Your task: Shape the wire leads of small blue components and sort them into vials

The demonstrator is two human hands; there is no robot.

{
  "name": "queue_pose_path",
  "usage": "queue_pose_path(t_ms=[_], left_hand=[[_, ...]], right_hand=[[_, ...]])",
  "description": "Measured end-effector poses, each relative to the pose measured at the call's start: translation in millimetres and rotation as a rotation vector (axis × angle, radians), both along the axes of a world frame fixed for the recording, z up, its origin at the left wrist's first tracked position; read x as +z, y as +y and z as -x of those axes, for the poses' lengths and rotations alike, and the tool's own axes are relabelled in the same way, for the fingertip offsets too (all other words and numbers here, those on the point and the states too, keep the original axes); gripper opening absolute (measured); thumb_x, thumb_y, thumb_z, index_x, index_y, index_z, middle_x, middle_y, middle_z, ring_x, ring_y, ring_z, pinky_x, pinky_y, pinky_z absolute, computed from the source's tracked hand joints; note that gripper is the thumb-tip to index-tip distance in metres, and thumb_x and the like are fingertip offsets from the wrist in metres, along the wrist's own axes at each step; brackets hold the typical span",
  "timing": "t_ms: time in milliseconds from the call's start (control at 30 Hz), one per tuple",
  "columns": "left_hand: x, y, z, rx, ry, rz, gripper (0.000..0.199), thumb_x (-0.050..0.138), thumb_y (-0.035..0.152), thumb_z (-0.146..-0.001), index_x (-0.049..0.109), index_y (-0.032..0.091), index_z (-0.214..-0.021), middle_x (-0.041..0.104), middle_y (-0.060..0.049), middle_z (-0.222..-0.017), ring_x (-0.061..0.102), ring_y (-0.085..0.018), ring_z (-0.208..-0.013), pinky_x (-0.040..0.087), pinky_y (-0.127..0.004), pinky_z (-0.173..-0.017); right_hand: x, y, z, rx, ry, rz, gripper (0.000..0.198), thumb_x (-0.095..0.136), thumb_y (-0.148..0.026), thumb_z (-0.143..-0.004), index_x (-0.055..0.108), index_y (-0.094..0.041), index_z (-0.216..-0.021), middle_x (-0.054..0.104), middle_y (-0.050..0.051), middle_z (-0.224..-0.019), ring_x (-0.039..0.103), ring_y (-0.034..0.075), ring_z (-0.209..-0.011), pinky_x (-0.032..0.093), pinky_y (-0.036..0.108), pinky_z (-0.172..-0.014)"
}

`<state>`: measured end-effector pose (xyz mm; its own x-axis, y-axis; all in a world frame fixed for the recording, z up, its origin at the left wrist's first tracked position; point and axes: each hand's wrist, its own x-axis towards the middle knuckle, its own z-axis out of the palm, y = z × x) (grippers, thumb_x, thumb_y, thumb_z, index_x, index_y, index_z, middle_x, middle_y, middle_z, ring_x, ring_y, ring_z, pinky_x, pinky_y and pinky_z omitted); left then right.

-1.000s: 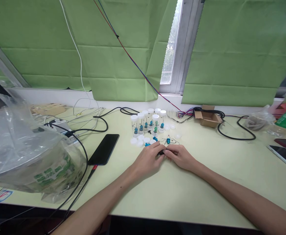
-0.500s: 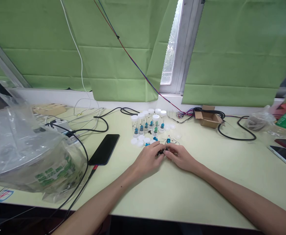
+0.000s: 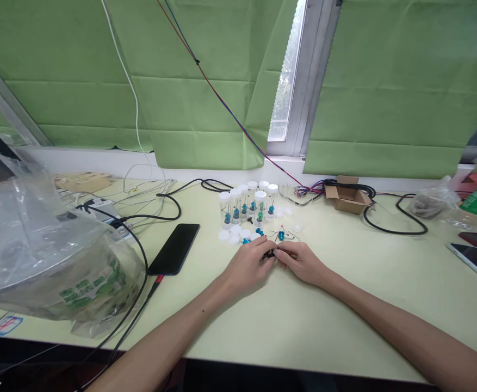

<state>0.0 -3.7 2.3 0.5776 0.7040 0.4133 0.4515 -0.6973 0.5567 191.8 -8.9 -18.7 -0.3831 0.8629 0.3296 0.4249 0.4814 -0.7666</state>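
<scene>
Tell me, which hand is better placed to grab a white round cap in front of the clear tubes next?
The left hand, probably: it is nearer those white round caps; the right hand would reach across it. Both touch a small black part.

The small part is black; caps white; blinds green; tabletop pale yellow.

The vials stand right of the phone.
</scene>
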Motion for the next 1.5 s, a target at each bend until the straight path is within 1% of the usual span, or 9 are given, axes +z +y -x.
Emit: queue_pose_path(t_ms=[167,333,500,733,900,1000,1233,1333,1500], left_hand=[[-1.0,0.7,0.4,0.011,-0.005,0.0,0.021,0.05,0.013,-0.088,0.064,0.022,-0.1,0.058,-0.002,-0.088,0.055,-0.015,-0.079,0.041,-0.026,-0.067],[-1.3,-0.4,-0.7,-0.002,-0.007,-0.007,0.016,0.05,0.015,-0.089,0.064,0.021,-0.095,0.058,-0.002,-0.086,0.055,-0.014,-0.077,0.04,-0.026,-0.065],[-1.7,0.2,-0.9,-0.004,-0.001,-0.007,0.014,0.05,0.016,-0.09,0.063,0.021,-0.093,0.058,-0.002,-0.085,0.055,-0.014,-0.077,0.041,-0.026,-0.065],[-4.2,1.2,0.2,0.018,-0.002,-0.009,0.019,0.05,0.014,-0.088,0.064,0.021,-0.098,0.059,-0.003,-0.088,0.054,-0.015,-0.078,0.042,-0.027,-0.067],[-3.0,-0.4,-0.5,0.006,-0.003,-0.015,0.017,0.05,0.016,-0.089,0.065,0.021,-0.097,0.059,-0.002,-0.086,0.055,-0.015,-0.078,0.041,-0.027,-0.065],[-2.0,-0.3,-0.8,0.004,0.006,-0.021,0.015,0.051,0.017,-0.09,0.065,0.02,-0.095,0.058,-0.002,-0.084,0.054,-0.015,-0.076,0.041,-0.027,-0.065],[-1.6,0.7,0.4,0.027,-0.004,-0.025,0.021,0.05,0.012,-0.088,0.064,0.021,-0.1,0.059,-0.002,-0.089,0.055,-0.015,-0.08,0.042,-0.027,-0.067],[-1.6,0.5,0.6,0.017,0.006,-0.017,0.02,0.05,0.013,-0.088,0.064,0.021,-0.1,0.06,-0.002,-0.09,0.056,-0.015,-0.08,0.042,-0.026,-0.067],[-1.3,-0.4,-0.3,0.017,0.012,-0.021,0.016,0.05,0.015,-0.089,0.063,0.02,-0.096,0.059,-0.002,-0.087,0.055,-0.015,-0.078,0.041,-0.027,-0.065]], right_hand=[[1.3,-2.0,1.1,0.006,0.032,0.045,0.016,0.05,-0.03,-0.095,0.062,-0.021,-0.099,0.056,-0.002,-0.07,0.052,0.014,-0.063,0.043,0.027,-0.062],[0.9,-0.4,1.0,0.011,-0.004,-0.007,0.029,0.046,-0.031,-0.096,0.053,-0.02,-0.071,0.051,-0.003,-0.064,0.047,0.013,-0.061,0.038,0.026,-0.059],[0.6,0.1,1.0,0.008,-0.014,-0.016,0.035,0.045,-0.033,-0.097,0.05,-0.019,-0.065,0.052,-0.002,-0.063,0.048,0.013,-0.06,0.039,0.026,-0.06],[2.2,-3.1,1.0,0.0,0.021,0.049,0.018,0.05,-0.032,-0.095,0.062,-0.02,-0.103,0.055,-0.002,-0.069,0.051,0.015,-0.063,0.042,0.027,-0.062],[2.3,-1.2,0.6,0.01,-0.008,-0.001,0.028,0.046,-0.033,-0.097,0.055,-0.02,-0.073,0.051,-0.002,-0.065,0.047,0.014,-0.062,0.039,0.026,-0.06],[0.8,0.2,0.7,0.014,-0.009,-0.02,0.035,0.045,-0.034,-0.097,0.049,-0.02,-0.066,0.05,-0.002,-0.063,0.047,0.013,-0.06,0.038,0.026,-0.059],[1.6,-2.8,0.5,0.011,0.041,0.049,0.019,0.051,-0.033,-0.095,0.061,-0.02,-0.105,0.056,-0.002,-0.07,0.053,0.015,-0.064,0.044,0.027,-0.063],[2.2,-3.0,0.6,0.025,0.042,0.037,0.02,0.049,-0.034,-0.096,0.062,-0.02,-0.093,0.055,-0.002,-0.068,0.052,0.014,-0.063,0.043,0.026,-0.061],[0.2,-0.5,0.5,0.015,0.002,-0.013,0.037,0.044,-0.038,-0.098,0.052,-0.02,-0.068,0.052,-0.002,-0.062,0.048,0.013,-0.059,0.04,0.026,-0.059]])
